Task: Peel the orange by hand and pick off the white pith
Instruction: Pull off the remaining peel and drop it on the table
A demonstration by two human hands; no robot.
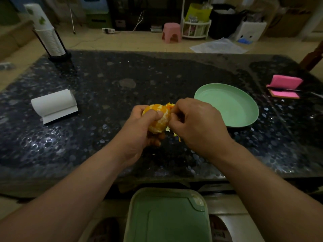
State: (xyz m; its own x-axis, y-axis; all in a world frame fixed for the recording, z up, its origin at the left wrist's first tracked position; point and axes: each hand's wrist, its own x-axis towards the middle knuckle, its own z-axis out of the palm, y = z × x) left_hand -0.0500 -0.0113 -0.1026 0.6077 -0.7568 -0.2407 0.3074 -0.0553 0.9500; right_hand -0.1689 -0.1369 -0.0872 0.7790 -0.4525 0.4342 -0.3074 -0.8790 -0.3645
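My left hand (139, 130) holds a mostly peeled orange (160, 119) above the middle of the dark speckled table (104, 84), thumb pressed across its top. White pith streaks the bared flesh. My right hand (197, 124) is closed against the orange's right side, fingertips pinching at its surface. A strip of orange peel (169, 105) sticks up behind the fingers. Small bits of peel (176, 136) lie on the table under my right hand, partly hidden.
An empty green plate (227, 105) lies right of my hands. A white paper roll (54, 105) lies at left, a cup stack in a holder (47, 35) at the far left corner, pink sponges (284, 86) at right. A green lidded bin (167, 217) stands below the table's near edge.
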